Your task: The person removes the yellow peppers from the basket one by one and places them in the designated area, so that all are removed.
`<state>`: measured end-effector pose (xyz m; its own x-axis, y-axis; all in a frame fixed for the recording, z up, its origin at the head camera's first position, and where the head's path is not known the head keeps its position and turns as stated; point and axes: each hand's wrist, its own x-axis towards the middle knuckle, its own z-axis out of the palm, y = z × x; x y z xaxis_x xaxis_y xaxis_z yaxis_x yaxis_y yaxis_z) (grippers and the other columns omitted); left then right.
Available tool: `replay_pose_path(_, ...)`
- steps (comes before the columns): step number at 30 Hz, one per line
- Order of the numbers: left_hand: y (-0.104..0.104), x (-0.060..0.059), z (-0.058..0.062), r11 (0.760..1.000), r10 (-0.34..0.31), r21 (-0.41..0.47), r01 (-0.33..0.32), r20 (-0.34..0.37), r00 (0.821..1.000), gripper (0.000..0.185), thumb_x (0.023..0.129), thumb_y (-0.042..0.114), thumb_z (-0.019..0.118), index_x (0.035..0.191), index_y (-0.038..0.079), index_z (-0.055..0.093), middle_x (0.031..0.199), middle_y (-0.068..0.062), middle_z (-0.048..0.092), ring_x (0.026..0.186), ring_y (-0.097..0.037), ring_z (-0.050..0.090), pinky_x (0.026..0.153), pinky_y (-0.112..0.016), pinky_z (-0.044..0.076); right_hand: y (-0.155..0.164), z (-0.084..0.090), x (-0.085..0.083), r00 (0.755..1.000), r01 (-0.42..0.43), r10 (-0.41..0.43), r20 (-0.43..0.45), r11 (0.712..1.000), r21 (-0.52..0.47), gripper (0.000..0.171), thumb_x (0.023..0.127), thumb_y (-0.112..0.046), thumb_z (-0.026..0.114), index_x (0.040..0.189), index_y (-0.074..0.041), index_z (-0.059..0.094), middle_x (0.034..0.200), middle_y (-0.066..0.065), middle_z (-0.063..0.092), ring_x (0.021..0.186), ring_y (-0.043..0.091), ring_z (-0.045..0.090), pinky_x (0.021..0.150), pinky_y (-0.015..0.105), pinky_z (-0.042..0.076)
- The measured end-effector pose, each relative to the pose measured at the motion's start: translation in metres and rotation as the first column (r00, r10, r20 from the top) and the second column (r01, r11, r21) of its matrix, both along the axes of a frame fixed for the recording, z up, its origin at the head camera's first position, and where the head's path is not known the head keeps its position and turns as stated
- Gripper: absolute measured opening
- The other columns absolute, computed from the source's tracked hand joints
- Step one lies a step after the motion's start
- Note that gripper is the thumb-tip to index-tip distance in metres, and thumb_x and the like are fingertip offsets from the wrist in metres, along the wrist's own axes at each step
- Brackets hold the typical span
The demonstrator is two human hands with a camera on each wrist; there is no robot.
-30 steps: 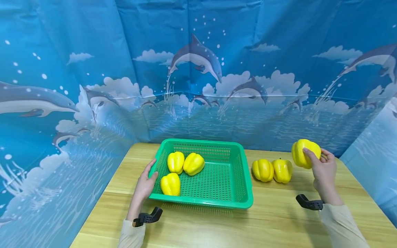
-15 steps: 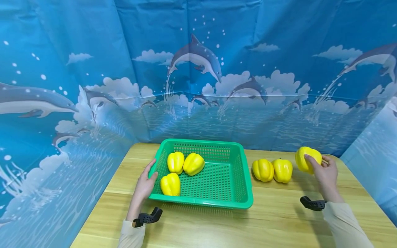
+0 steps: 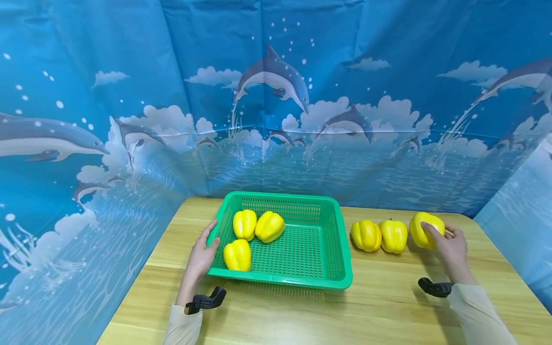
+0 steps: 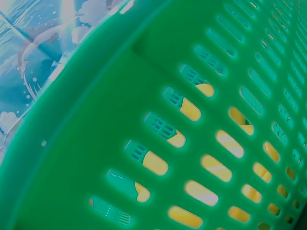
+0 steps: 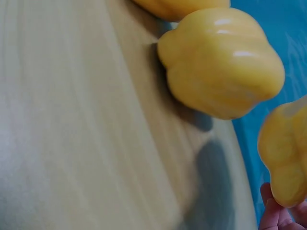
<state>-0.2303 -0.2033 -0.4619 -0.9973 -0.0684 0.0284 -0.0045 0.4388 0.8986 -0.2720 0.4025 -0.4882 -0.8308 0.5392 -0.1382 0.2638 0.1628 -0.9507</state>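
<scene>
My right hand [image 3: 448, 243] grips a yellow bell pepper [image 3: 424, 229] low over the wooden table [image 3: 388, 297], just right of two more yellow peppers [image 3: 379, 235]. In the right wrist view the held pepper [image 5: 285, 158] is at the right edge, with a fingertip [image 5: 273, 213] under it and a neighbouring pepper [image 5: 220, 62] beside it. My left hand [image 3: 202, 254] rests against the left wall of a green plastic basket [image 3: 319, 275], thumb on the rim. Three yellow peppers [image 3: 252, 235] lie inside the basket. The left wrist view is filled by the basket's slotted wall [image 4: 96, 143], yellow showing through the slots.
A blue dolphin-print curtain [image 3: 276, 96] closes off the table at the back and both sides. Bare table surface lies in front of the basket and between the basket and the loose peppers. A black wrist mount [image 3: 206, 301] sits on each forearm.
My right hand has lowered the yellow pepper from above the table down beside the two loose peppers. The left hand and basket have not moved.
</scene>
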Motion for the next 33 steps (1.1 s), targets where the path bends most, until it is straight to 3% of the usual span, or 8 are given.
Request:
replay_pose_path(4, 0.000, 0.000, 0.000, 1.000, 0.004, 0.006, -0.004, 0.009, 1.000, 0.051, 0.102, 0.016, 0.042, 0.150, 0.024, 0.027, 0.153, -0.016, 0.023, 0.133, -0.043, 0.027, 0.099, -0.064, 0.026, -0.009, 0.005, 0.007, 0.999, -0.030, 0.030, 0.020, 0.999, 0.031, 0.099, 0.084, -0.052, 0.065, 0.148, 0.003, 0.013, 0.139, 0.025, 0.033, 0.078, 0.000, 0.046, 0.057, 0.013, 0.045)
replay_pose_path(8, 0.001, 0.000, 0.001, 1.000, 0.007, -0.001, -0.007, 0.000, 1.000, 0.051, 0.102, 0.015, 0.043, 0.150, 0.022, 0.028, 0.153, -0.017, 0.024, 0.133, -0.044, 0.027, 0.099, -0.064, 0.026, -0.010, 0.003, 0.007, 0.998, -0.039, 0.036, 0.046, 0.997, 0.061, 0.100, 0.084, -0.054, 0.063, 0.148, 0.004, 0.013, 0.145, 0.028, 0.027, 0.099, 0.019, 0.048, 0.056, 0.011, 0.041)
replay_pose_path(12, 0.001, 0.000, 0.003, 1.000, 0.006, -0.011, -0.006, -0.011, 1.000, 0.051, 0.101, 0.014, 0.044, 0.150, 0.020, 0.029, 0.152, -0.018, 0.025, 0.133, -0.045, 0.026, 0.100, -0.064, 0.025, -0.008, -0.004, 0.004, 0.997, -0.047, 0.041, 0.068, 0.995, 0.089, 0.100, 0.084, -0.056, 0.061, 0.148, 0.004, 0.013, 0.147, 0.029, 0.024, 0.118, 0.035, 0.037, 0.057, 0.010, 0.038)
replay_pose_path(16, 0.001, 0.000, 0.003, 1.000, 0.004, -0.005, -0.004, -0.005, 1.000, 0.052, 0.101, 0.014, 0.044, 0.150, 0.020, 0.029, 0.152, -0.018, 0.025, 0.132, -0.045, 0.028, 0.099, -0.064, 0.026, -0.010, -0.006, 0.005, 0.996, -0.047, 0.040, 0.079, 0.994, 0.094, 0.101, 0.084, -0.058, 0.059, 0.149, 0.002, 0.011, 0.149, 0.027, 0.020, 0.127, 0.038, 0.031, 0.080, 0.027, 0.044)
replay_pose_path(20, 0.001, 0.000, 0.003, 1.000, 0.003, -0.005, -0.003, -0.005, 1.000, 0.052, 0.101, 0.014, 0.044, 0.150, 0.020, 0.029, 0.152, -0.019, 0.025, 0.132, -0.045, 0.028, 0.099, -0.064, 0.027, -0.013, -0.006, 0.004, 0.996, -0.032, 0.023, 0.084, 0.994, 0.108, 0.100, 0.084, -0.059, 0.058, 0.149, 0.003, 0.012, 0.149, 0.028, 0.019, 0.130, 0.040, 0.027, 0.098, 0.048, 0.035)
replay_pose_path(33, 0.000, 0.000, 0.000, 1.000, -0.003, -0.004, 0.003, -0.015, 1.000, 0.051, 0.101, 0.013, 0.044, 0.150, 0.020, 0.029, 0.153, -0.017, 0.023, 0.133, -0.045, 0.026, 0.099, -0.064, 0.026, -0.012, -0.012, 0.006, 0.996, -0.035, 0.025, 0.082, 0.991, 0.126, 0.101, 0.083, -0.059, 0.059, 0.149, 0.003, 0.013, 0.146, 0.028, 0.022, 0.122, 0.038, 0.031, 0.079, 0.033, 0.039)
